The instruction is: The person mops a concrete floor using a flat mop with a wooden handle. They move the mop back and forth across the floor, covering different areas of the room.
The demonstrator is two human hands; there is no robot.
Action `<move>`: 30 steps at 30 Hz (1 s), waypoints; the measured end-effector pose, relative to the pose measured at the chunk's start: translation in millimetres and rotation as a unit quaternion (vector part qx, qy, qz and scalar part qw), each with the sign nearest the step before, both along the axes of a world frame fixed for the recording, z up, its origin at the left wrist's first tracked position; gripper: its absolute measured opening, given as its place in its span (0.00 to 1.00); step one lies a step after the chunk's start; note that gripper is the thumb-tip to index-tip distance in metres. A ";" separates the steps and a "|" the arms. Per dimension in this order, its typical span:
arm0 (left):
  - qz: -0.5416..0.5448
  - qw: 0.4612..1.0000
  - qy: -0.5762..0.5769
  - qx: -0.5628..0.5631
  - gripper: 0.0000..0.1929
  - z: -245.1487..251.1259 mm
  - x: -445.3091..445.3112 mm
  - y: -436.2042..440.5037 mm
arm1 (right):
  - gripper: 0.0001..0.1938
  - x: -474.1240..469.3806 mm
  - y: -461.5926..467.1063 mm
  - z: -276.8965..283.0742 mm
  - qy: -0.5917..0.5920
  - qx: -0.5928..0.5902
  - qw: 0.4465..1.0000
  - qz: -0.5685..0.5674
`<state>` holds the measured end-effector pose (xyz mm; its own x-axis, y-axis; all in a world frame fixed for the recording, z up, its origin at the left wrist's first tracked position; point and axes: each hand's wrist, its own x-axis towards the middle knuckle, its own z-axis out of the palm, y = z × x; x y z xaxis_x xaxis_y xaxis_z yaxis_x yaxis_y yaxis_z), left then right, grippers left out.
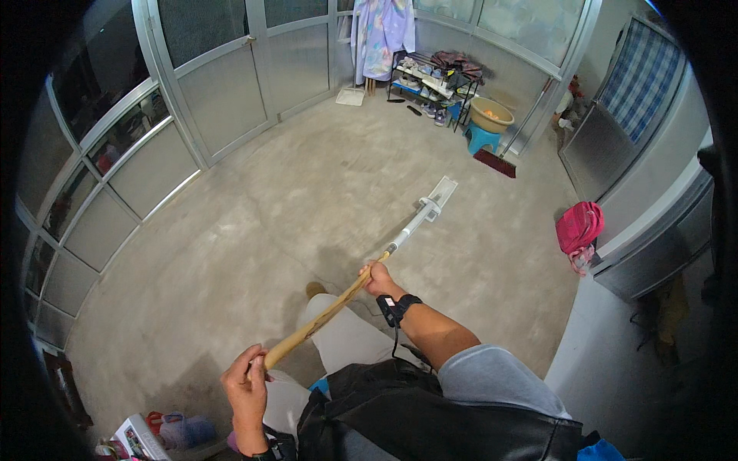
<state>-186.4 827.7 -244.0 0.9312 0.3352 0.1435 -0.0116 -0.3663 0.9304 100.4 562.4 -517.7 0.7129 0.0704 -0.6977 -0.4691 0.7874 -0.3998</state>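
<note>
A long wooden handle (323,320) crosses in front of my body, from lower left to upper right. At its far end a white and grey shaft (405,230) carries a pale, flat rectangular head (445,190), like a bare mop frame, over the concrete floor. My right hand (377,276) is wrapped around the wood just below the grey joint. My left hand (248,371) holds the thick near end between thumb and fingers. Black straps sit on both wrists. Whether the head touches the floor I cannot tell.
A broom (494,163) leans near a blue stool (482,138) bearing a basin (491,115). Beyond stand a shoe rack (398,80) and a dustpan (350,97). A pink backpack (579,225) lies right; a white box (138,438) is lower left. Panelled doors (222,104) line the left.
</note>
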 end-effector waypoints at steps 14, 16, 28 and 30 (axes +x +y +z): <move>0.202 0.976 -0.020 0.075 0.08 6.5 -109.2 -16.8 | 0.05 -37.7 87.8 2.1 0.014 0.030 0.982 0.186; 0.199 0.971 0.002 0.136 0.11 7.1 -135.0 -10.5 | 0.05 -47.7 114.1 -17.9 -0.039 0.046 0.970 0.233; 0.353 0.925 0.027 0.139 0.16 54.1 -256.1 -23.7 | 0.08 -165.4 262.3 5.5 0.111 -0.012 0.920 0.375; 0.388 0.914 0.015 0.119 0.16 62.2 -273.7 -26.0 | 0.09 -193.3 271.9 19.0 0.078 0.010 0.906 0.416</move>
